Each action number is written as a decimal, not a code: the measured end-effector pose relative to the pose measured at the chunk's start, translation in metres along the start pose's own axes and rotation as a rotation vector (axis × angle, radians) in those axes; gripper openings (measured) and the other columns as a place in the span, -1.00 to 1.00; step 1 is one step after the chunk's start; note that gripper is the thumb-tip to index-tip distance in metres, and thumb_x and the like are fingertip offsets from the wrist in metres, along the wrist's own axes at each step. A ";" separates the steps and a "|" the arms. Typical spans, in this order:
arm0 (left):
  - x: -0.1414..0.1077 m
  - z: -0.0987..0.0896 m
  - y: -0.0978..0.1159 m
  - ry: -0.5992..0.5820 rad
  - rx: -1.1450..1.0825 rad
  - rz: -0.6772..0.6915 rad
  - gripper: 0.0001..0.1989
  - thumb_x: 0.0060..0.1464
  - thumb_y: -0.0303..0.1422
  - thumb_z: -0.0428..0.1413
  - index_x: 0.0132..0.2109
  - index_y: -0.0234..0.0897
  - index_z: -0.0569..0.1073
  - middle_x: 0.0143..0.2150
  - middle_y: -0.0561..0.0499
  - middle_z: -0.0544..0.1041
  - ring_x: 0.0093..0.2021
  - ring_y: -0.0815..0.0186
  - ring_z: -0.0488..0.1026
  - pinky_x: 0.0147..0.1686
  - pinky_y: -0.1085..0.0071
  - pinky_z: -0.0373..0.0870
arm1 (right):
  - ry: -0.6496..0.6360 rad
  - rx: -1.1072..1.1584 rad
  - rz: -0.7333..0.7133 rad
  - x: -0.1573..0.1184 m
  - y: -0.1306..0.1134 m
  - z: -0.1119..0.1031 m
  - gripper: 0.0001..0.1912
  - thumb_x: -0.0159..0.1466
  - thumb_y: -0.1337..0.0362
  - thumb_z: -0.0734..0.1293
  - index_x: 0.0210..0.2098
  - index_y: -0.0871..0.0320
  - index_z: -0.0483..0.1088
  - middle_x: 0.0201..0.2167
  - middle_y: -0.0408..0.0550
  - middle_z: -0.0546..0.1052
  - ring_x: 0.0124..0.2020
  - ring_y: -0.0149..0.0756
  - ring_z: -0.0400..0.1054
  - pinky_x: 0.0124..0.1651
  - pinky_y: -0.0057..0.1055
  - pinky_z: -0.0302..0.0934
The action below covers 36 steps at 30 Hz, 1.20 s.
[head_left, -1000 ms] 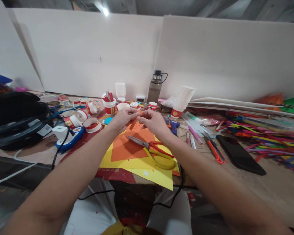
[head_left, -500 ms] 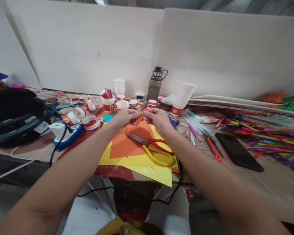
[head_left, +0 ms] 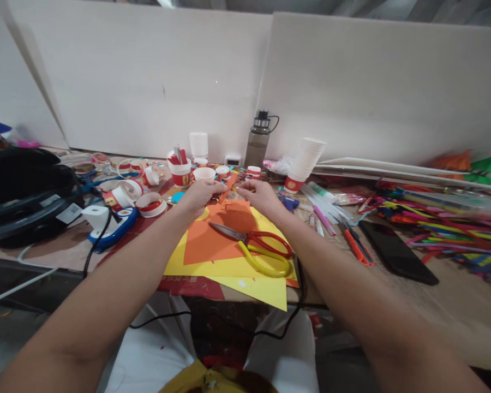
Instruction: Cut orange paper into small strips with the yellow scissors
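Observation:
Between finger and thumb of my left hand (head_left: 204, 196) is a narrow orange paper strip (head_left: 229, 187), slanting up to the right. My right hand (head_left: 259, 195) is just right of the strip, apart from it, its fingers and thumb slightly parted with nothing visible between them. Below both hands lie orange paper (head_left: 204, 240) and yellow paper (head_left: 229, 270). Scissors (head_left: 245, 237) with one red and one yellow handle rest on the sheets, blades pointing left.
A power strip (head_left: 117, 232) and cut paper cups (head_left: 151, 204) lie left. Behind stand a bottle (head_left: 257, 144) and stacked cups (head_left: 305, 164). At right are a cutter (head_left: 358, 248), a phone (head_left: 396, 252) and coloured pipe cleaners (head_left: 454, 229).
My right hand has let go of the orange strip, and its fingers have parted. My left hand has shifted slightly left, still with the strip, whose upper end now shows.

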<state>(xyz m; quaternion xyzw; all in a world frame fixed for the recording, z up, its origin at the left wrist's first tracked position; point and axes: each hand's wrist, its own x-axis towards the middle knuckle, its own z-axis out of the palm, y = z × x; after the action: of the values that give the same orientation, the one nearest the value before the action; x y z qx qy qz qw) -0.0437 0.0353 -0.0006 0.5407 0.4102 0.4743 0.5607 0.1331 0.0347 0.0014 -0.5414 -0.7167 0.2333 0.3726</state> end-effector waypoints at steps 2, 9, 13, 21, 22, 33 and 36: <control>0.004 -0.003 -0.002 0.045 -0.036 -0.007 -0.85 -0.21 -0.39 0.21 -0.56 -0.36 0.40 -0.64 0.08 0.34 -0.63 0.52 0.20 -0.61 0.54 0.05 | -0.087 -0.312 -0.027 0.006 0.006 0.002 -0.70 0.14 0.19 0.37 -0.19 0.23 0.48 -0.30 0.01 0.54 -0.34 -0.34 0.37 -0.30 -0.46 0.21; 0.004 -0.003 0.002 0.119 -0.075 -0.066 -0.90 -0.25 -0.45 0.21 -0.51 -0.37 0.43 -0.56 0.01 0.45 -0.61 0.53 0.25 -0.70 0.60 -0.11 | -0.248 -0.536 -0.059 0.023 0.016 0.016 -0.71 -0.01 0.26 0.47 -0.26 0.19 0.56 -0.31 0.05 0.57 -0.30 -0.22 0.40 -0.25 -0.43 0.19; 0.001 -0.003 0.005 0.074 -0.069 -0.108 -0.89 -0.24 -0.47 0.21 -0.53 -0.39 0.41 -0.58 0.01 0.44 -0.60 0.53 0.28 -0.71 0.64 -0.04 | -0.214 -0.498 -0.044 0.027 0.020 0.020 -0.76 -0.02 0.32 0.46 -0.31 0.18 0.56 -0.36 -0.01 0.57 -0.35 -0.26 0.40 -0.30 -0.45 0.18; 0.000 -0.001 0.003 0.075 -0.182 -0.139 -0.87 -0.13 -0.53 0.21 -0.48 -0.39 0.38 -0.60 0.03 0.43 -0.47 0.37 0.50 -0.49 0.56 0.40 | -0.106 -0.260 0.019 0.029 0.018 0.002 -0.95 0.15 0.35 0.34 -0.40 0.23 0.44 -0.45 -0.07 0.55 -0.43 -0.40 0.40 -0.43 -0.55 0.18; 0.000 -0.001 0.002 0.076 -0.190 -0.140 -0.89 -0.11 -0.54 0.20 -0.48 -0.40 0.38 -0.59 0.02 0.44 -0.46 0.36 0.51 -0.45 0.52 0.44 | -0.093 -0.202 0.045 0.028 0.017 -0.003 -0.95 0.17 0.36 0.31 -0.39 0.23 0.41 -0.48 -0.08 0.54 -0.46 -0.42 0.39 -0.48 -0.56 0.16; -0.001 0.011 -0.009 0.082 -0.191 -0.077 -0.92 -0.02 -0.52 0.14 -0.45 -0.45 0.42 -0.51 -0.05 0.50 -0.45 0.37 0.52 -0.25 0.38 0.53 | 0.078 0.609 0.070 -0.001 -0.003 -0.005 -0.85 0.05 0.32 0.42 -0.46 0.21 0.36 -0.64 -0.20 0.43 -0.65 -0.53 0.28 -0.56 -0.58 0.22; -0.006 0.017 -0.008 0.063 -0.194 -0.020 -0.90 -0.02 -0.51 0.15 -0.46 -0.42 0.40 -0.54 0.03 0.45 -0.46 0.39 0.52 -0.21 0.35 0.53 | 0.120 0.586 -0.009 -0.005 -0.006 0.002 -0.81 0.04 0.29 0.43 -0.40 0.20 0.35 -0.59 -0.22 0.45 -0.64 -0.52 0.31 -0.55 -0.56 0.24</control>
<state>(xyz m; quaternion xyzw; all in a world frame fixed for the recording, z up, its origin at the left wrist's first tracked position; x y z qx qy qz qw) -0.0282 0.0260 -0.0076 0.4645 0.3850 0.5228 0.6022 0.1285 0.0288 0.0030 -0.4205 -0.5978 0.3963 0.5557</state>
